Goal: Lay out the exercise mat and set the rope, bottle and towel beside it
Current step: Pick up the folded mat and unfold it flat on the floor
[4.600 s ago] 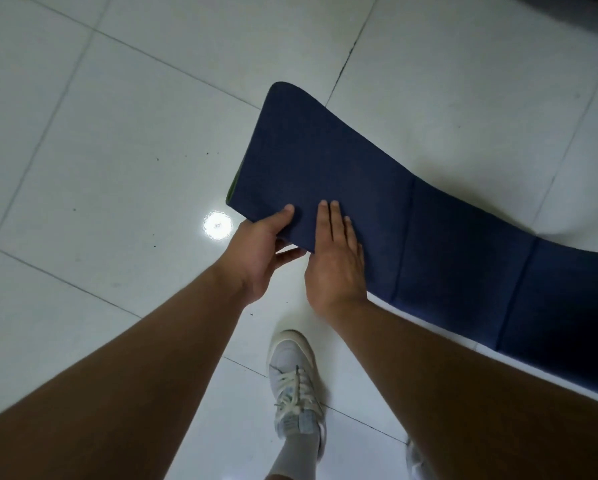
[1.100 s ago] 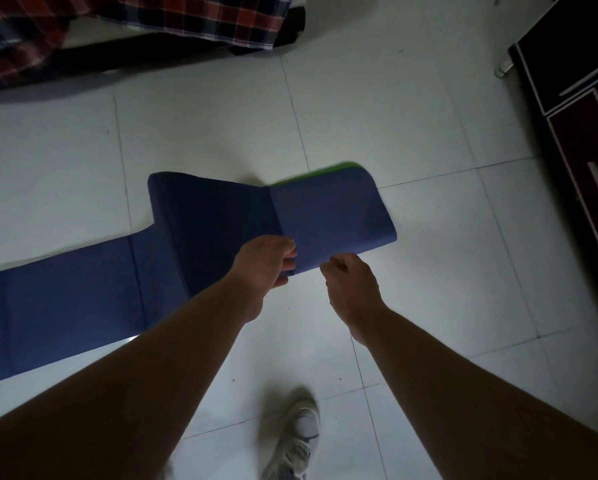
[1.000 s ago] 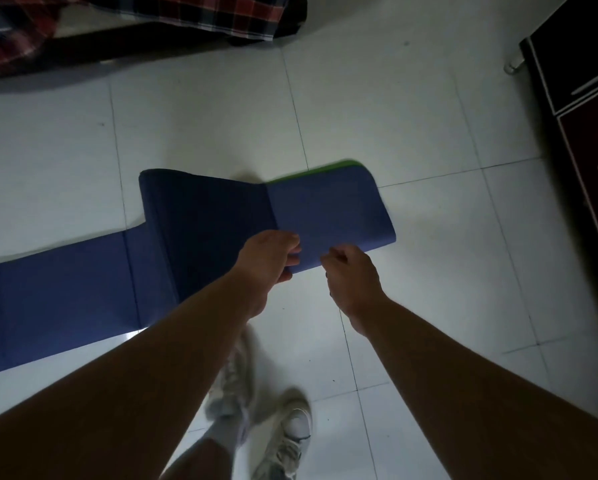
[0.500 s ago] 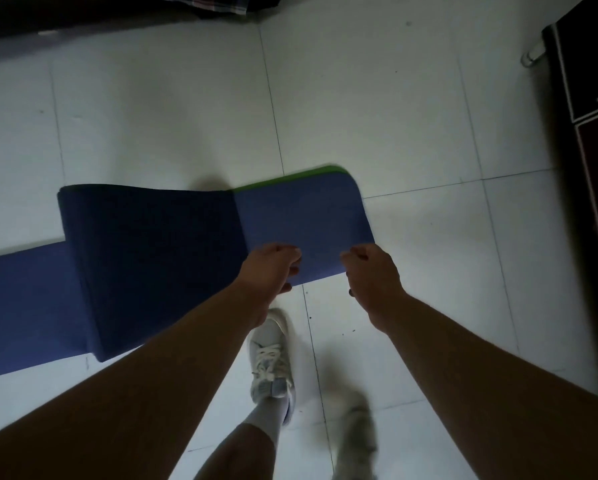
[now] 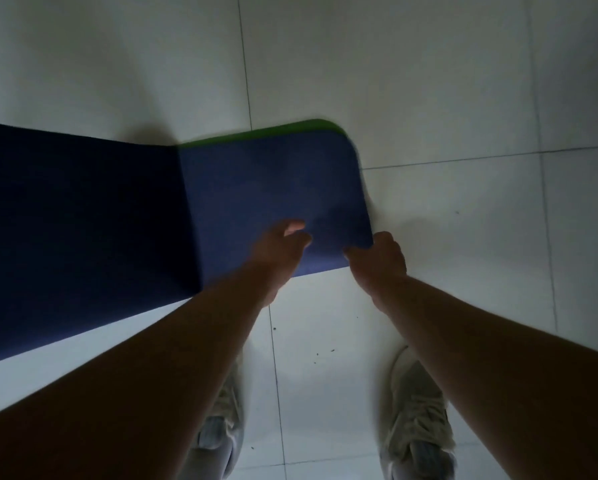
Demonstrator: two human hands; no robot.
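Note:
The dark blue exercise mat (image 5: 266, 188) with a green underside stretches from the left edge to the middle of the white tiled floor, creased into panels. Its last panel is raised, and a green strip shows along its far edge. My left hand (image 5: 278, 249) grips the near edge of that panel, thumb on top. At the panel's near right corner, my right hand (image 5: 377, 261) pinches the mat. No rope, bottle or towel is in view.
White floor tiles (image 5: 464, 98) with dark grout lines surround the mat. My two feet in pale sneakers stand below the hands, the left shoe (image 5: 221, 420) and the right shoe (image 5: 419, 410). Small dark specks lie on the tile between them.
The view has dropped lower and closer. The plaid cloth and dark cabinet have left the frame. The end panel has shifted right with both hands on it, and my feet have stepped apart.

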